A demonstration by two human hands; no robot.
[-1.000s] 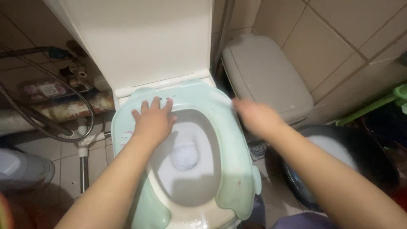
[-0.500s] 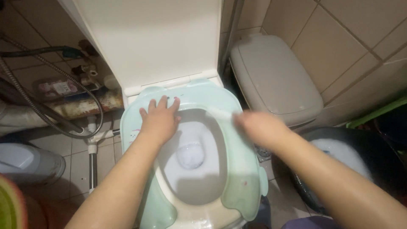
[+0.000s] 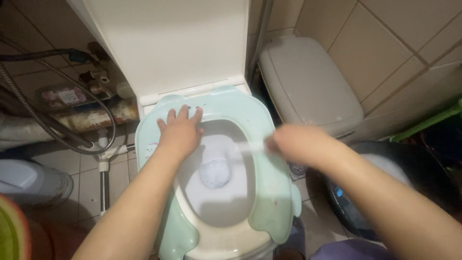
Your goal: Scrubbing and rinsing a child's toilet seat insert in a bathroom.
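The left hand [image 3: 180, 132] lies flat, fingers spread, pressed on the back rim of the pale mint-green plastic toilet seat [image 3: 269, 192], which sits lowered on the white ceramic toilet bowl [image 3: 216, 202]. The right hand [image 3: 293, 144] is blurred; it seems curled around the end of a thin white stick-like tool [image 3: 248, 146] that reaches from the seat's right side out over the bowl's opening, but the grip itself cannot be made out clearly.

As a judgement: the blur suggests quick motion, so the tool could flick water from the bowl onto the seat or the arms, and a loose hold could let it drop into the water. The seat might also shift under the leaning left hand if it is only resting on the rim.

The upright white toilet lid [image 3: 168, 43] stands behind. To the right a beige plastic lidded bin [image 3: 308, 82] leans at the tiled wall. At the left, behind a grey flexible metal hose [image 3: 57, 132], a flat rectangular package with a pink-and-white label [image 3: 62, 96] lies on a rusty pipe. A dark round basin holding foam [image 3: 385, 188] stands on the floor at right.
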